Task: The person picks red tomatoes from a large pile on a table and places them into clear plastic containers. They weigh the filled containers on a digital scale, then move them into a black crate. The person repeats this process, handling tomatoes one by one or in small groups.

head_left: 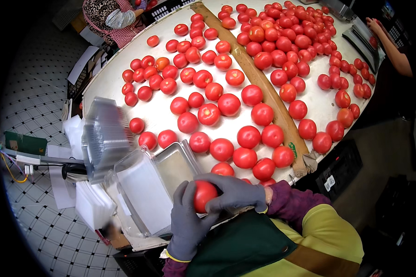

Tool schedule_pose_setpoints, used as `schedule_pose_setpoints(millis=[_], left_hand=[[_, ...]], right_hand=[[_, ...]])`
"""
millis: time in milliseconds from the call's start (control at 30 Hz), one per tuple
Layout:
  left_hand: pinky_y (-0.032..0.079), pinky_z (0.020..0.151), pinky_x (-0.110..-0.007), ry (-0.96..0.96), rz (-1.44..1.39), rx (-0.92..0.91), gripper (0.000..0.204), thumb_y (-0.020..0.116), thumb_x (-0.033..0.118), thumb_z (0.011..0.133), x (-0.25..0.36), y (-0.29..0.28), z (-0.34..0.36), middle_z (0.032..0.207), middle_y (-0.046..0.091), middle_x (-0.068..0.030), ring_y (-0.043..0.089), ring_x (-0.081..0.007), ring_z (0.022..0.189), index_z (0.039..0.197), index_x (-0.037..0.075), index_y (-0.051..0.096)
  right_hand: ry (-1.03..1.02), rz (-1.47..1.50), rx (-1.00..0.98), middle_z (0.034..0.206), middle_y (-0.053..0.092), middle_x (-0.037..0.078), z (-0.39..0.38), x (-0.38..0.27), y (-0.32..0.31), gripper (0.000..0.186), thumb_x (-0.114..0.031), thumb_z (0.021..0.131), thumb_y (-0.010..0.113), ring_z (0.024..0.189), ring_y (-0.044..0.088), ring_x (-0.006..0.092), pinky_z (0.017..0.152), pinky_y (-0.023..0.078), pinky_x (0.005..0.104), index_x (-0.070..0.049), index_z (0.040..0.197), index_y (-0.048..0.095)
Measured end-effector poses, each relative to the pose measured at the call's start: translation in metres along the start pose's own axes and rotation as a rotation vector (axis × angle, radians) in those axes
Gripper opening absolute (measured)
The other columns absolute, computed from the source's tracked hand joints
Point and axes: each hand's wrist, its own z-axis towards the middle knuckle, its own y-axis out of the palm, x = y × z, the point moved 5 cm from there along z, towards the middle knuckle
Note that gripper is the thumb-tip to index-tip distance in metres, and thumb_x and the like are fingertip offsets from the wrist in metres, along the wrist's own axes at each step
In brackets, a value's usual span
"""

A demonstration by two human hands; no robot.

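Observation:
A red tomato (pixel 204 195) is held between my two grey-gloved hands at the table's near edge. My left hand (pixel 186 225) has its fingers closed on the tomato's left side. From the right, my right hand (pixel 238 192) grips the same tomato, its thumb underneath. Just beyond them lies an opened clear plastic clamshell box (pixel 124 203), with a white sheet (pixel 145 191) in its left half. The box's other half (pixel 176 165) shows no tomato in its visible part; my hands cover its near side.
Loose tomatoes (pixel 209 114) spread over the white table, beyond a wooden divider (pixel 249 69) too. Nested clear boxes (pixel 105 138) stand left, above white pads (pixel 93 205). One person (pixel 118 21) works at the far left; another's arm (pixel 392 48) reaches in at right.

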Motion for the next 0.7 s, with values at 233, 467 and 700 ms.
schedule_pose_setpoints(millis=[233,467,700], left_hand=[[0.05,0.088,-0.039,-0.199,-0.54,0.029,0.079,0.082,0.016,0.059,-0.016,-0.007,0.015,0.116,0.051,-0.0187,0.058,-0.0319,0.102,0.125,0.004,0.041],[0.059,0.062,-0.041,-0.425,-1.32,0.268,0.085,0.076,0.05,0.067,-0.046,-0.023,0.007,0.111,0.055,-0.0235,0.065,-0.0379,0.088,0.129,0.008,0.037],[0.059,0.054,-0.038,-0.509,-1.279,0.442,0.077,0.066,0.057,0.076,-0.077,-0.038,-0.015,0.109,0.056,-0.0224,0.065,-0.0353,0.086,0.13,0.008,0.04]], right_hand=[[0.248,-0.113,-0.119,0.093,0.061,0.011,0.019,-0.012,-0.057,0.043,-0.027,0.081,0.068,0.084,0.062,0.0199,0.072,0.05,0.0327,-0.005,0.117,0.056],[-0.017,-1.617,0.696,0.105,0.056,0.015,0.131,-0.025,-0.28,0.052,-0.02,0.07,0.069,0.096,0.058,0.0356,0.079,0.049,0.044,-0.006,0.116,0.05],[0.372,-1.382,0.64,0.115,0.053,0.019,0.142,-0.004,-0.315,0.065,-0.026,0.062,0.077,0.096,0.06,0.0363,0.082,0.051,0.0419,-0.008,0.119,0.05]])
